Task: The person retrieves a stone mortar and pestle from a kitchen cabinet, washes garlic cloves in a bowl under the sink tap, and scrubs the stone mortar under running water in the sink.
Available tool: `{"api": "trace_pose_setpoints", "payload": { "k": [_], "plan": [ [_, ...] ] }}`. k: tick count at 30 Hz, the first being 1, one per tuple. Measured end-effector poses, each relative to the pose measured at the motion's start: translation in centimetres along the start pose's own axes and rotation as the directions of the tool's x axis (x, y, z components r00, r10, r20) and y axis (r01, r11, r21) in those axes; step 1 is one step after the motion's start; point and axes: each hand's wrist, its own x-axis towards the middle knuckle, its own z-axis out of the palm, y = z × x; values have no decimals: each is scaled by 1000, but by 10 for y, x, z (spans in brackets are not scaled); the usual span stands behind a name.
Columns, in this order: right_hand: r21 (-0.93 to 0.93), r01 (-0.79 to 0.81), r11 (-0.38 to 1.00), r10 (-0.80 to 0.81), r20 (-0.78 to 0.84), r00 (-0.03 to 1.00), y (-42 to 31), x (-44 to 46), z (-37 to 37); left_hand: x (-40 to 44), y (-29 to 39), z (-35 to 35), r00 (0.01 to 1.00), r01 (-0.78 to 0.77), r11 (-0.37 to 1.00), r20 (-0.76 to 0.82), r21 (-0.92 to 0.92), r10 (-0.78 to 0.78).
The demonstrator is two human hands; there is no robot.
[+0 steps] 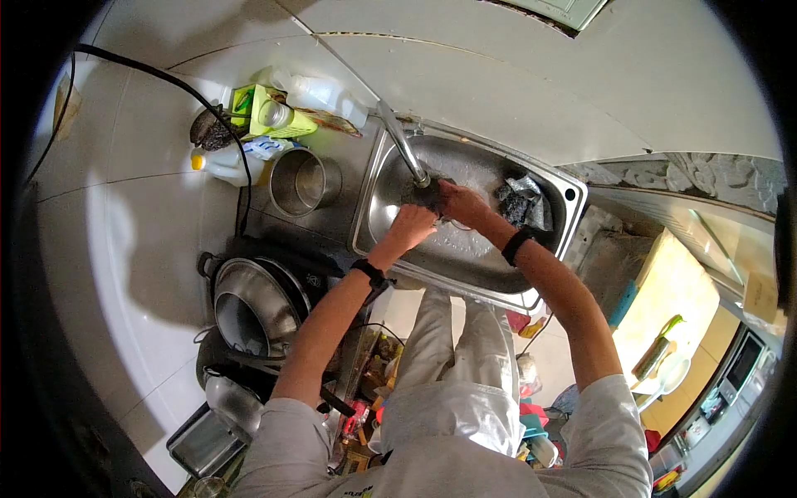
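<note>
Both of my hands are down in the steel sink, under the spout of the faucet. Between them is a dark, rough-looking clump, too blurred and covered to name. My left hand is closed at its near side. My right hand has its fingers curled against the clump's right side. Suds and water lie on the basin floor below. Toward the sink's right end sits a black, crumpled thing with silvery plastic, apart from my hands.
Left of the sink stands a steel pot, with bottles and a green box behind it. Large metal pans rest on the stove side. At right is a cutting board holding a green vegetable. A black cable hangs at left.
</note>
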Motion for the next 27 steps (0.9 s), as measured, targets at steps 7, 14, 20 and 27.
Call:
{"api": "trace_pose_setpoints", "payload": {
  "k": [7, 14, 20, 27],
  "plan": [
    [-43, -101, 994, 98, -74, 992, -21, 25, 20, 8, 2, 6, 993, 53, 992, 95, 119, -64],
    [164, -59, 985, 35, 149, 988, -4, 5, -39, 16, 6, 15, 995, 59, 997, 77, 53, -63],
    [-61, 84, 995, -82, 46, 996, 1, 10, 19, 14, 2, 25, 998, -29, 996, 54, -84, 33],
    [-84, 61, 995, -49, 134, 990, -8, 27, 38, 6, 11, 5, 1000, 21, 1000, 1, -23, -21]
  ]
}}
